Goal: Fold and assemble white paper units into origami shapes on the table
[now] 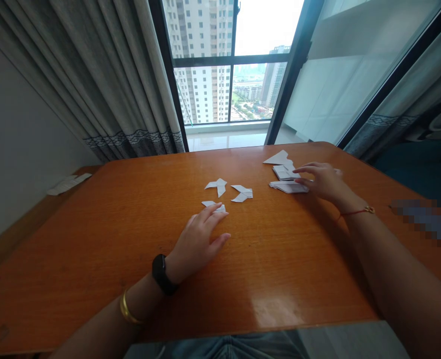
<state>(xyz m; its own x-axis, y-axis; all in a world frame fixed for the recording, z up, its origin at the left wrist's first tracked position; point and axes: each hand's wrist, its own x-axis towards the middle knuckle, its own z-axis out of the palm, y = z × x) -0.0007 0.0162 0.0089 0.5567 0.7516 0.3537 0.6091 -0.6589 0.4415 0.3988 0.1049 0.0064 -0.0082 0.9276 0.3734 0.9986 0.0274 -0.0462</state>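
Observation:
Three small folded white paper pieces lie near the table's middle: an upper left one (217, 186), a right one (242, 193) and a lower one (210, 204). My left hand (200, 239) rests its fingertips on the lower piece, partly covering it, with the thumb apart. At the right, my right hand (323, 182) reaches over folded papers, fingers spread, fingertips at a square folded paper (283, 173) and a long folded paper (288, 187). Behind these lies a pointed folded paper (279, 158).
The orange wooden table (93, 239) spans the view. White paper (68, 184) lies beyond its left edge. A blurred, pixelated object (433, 222) is at the right. Curtains (130, 75) and a window stand behind the table.

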